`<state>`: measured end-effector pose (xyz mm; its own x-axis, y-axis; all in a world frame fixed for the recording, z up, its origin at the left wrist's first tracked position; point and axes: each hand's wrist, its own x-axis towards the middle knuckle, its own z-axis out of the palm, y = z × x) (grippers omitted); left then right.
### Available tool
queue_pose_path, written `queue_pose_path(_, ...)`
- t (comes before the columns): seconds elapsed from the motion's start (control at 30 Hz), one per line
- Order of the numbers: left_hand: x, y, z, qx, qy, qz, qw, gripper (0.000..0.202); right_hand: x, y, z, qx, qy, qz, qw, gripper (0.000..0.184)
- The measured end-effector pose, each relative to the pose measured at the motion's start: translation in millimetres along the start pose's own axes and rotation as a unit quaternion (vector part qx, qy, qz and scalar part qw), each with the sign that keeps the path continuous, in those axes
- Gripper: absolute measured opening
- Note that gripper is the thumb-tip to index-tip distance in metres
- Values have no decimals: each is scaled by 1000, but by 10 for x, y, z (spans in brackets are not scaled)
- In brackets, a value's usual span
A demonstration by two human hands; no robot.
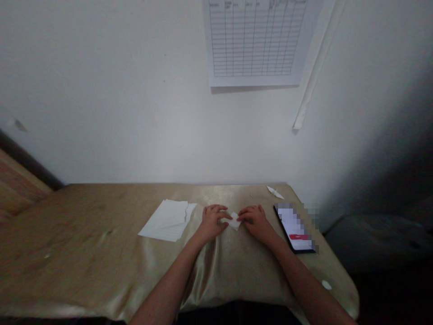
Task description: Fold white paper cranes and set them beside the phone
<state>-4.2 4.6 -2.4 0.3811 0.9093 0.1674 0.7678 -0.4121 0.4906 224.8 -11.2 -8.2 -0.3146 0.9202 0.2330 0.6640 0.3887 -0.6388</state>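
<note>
Between my two hands lies a small white piece of paper [234, 221], low over the cloth-covered table [101, 271]. My left hand [214, 220] holds its left edge, thumb and fingertips closed on it. On the right edge, my right hand [254, 220] pinches the paper with thumb and index finger, the other fingers curled. The piece looks folded, but its folds are too small to make out. Left of my left hand rests a stack of white paper sheets [164, 222], with a torn edge on its right side.
A phone [295, 230] with a lit screen lies right of my right hand. Behind it is a folded paper scrap [275, 192]; a small white scrap [326, 285] sits near the right edge. A printed chart [253, 45] hangs on the wall [135, 113] behind the table.
</note>
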Motion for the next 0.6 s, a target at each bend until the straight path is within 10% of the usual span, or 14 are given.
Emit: queue_pose_path(0.6, -67, 200, 48, 65, 9, -35, 997, 38, -16, -55, -7, -68, 1, 9, 998, 17)
